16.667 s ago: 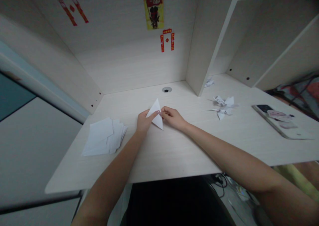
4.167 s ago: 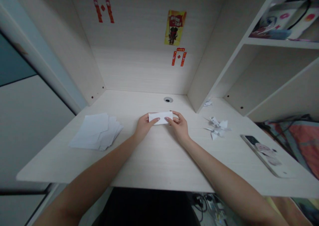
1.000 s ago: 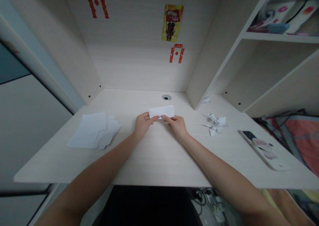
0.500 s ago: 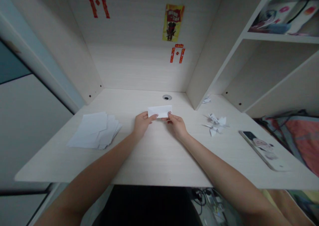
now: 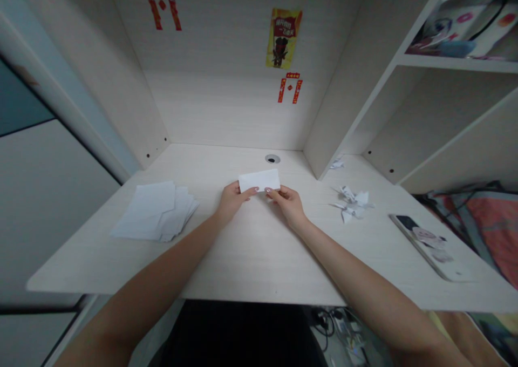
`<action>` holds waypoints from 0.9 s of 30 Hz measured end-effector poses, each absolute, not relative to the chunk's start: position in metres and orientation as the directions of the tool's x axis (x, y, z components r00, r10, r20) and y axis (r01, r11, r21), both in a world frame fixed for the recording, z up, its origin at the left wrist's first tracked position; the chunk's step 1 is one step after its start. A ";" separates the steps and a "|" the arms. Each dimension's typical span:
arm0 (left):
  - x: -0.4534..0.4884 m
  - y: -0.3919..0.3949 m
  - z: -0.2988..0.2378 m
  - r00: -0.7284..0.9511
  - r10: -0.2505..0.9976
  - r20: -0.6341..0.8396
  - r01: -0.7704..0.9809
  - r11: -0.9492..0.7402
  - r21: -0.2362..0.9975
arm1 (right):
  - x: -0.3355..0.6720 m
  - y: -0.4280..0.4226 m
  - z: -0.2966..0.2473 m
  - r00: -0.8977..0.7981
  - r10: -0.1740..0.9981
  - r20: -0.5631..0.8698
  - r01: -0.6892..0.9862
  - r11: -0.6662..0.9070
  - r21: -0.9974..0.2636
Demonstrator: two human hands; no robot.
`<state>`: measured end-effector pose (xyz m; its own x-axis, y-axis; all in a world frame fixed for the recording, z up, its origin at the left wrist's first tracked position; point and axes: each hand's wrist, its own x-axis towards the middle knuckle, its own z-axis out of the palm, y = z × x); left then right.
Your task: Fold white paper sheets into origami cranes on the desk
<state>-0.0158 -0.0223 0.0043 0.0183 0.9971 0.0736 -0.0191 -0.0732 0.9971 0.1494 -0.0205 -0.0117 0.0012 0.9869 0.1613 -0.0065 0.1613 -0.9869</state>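
Gone is the pointed triangle: the paper (image 5: 259,179) is a slim rectangle now, spanning from the left grip (image 5: 230,203) to the right grip (image 5: 290,204)! The right grip, off at the triangle's side earlier, has the strip's lower right. Four seconds back both thumbs lay across its face; now they're down at the bottom edge. A second ago they nearly met, and here's a gap! The right thumb (image 5: 272,194), farther out half a second ago, has come in towards the left grip.

Plain white folded paper (image 5: 259,179), pale grained desk (image 5: 259,253), yellow-and-red poster (image 5: 283,38)
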 end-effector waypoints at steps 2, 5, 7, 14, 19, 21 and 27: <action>-0.015 -0.023 0.004 0.034 0.997 0.076 0.007 -0.076 0.997 | 0.149 -0.021 -0.012 -0.009 0.988 0.154 -0.016 0.154 -0.988; -0.014 -0.023 0.003 0.047 0.995 0.084 0.015 -0.085 0.996 | 0.149 -0.021 -0.014 0.002 0.987 0.161 -0.018 0.161 -0.987; -0.014 -0.022 0.002 0.063 0.995 0.073 -0.001 -0.073 0.997 | 0.148 -0.022 -0.014 0.018 0.985 0.172 -0.018 0.172 -0.985; -0.013 -0.021 -0.001 0.090 0.996 0.024 -0.022 -0.022 1.000 | 0.144 -0.025 -0.013 -0.006 0.985 0.174 -0.073 0.173 -0.982; -0.011 -0.022 0.003 0.037 0.996 0.082 -0.068 -0.079 0.995 | 0.145 -0.024 -0.017 0.002 0.987 0.159 -0.049 0.159 -0.986; -0.010 -0.022 0.003 0.056 0.994 0.095 -0.086 -0.090 0.992 | 0.146 -0.023 -0.018 0.032 0.990 0.139 -0.046 0.140 -0.989; -0.006 -0.023 0.001 0.152 0.986 0.070 -0.184 -0.042 0.982 | 0.151 -0.017 -0.017 0.139 0.984 0.110 -0.035 0.116 -0.993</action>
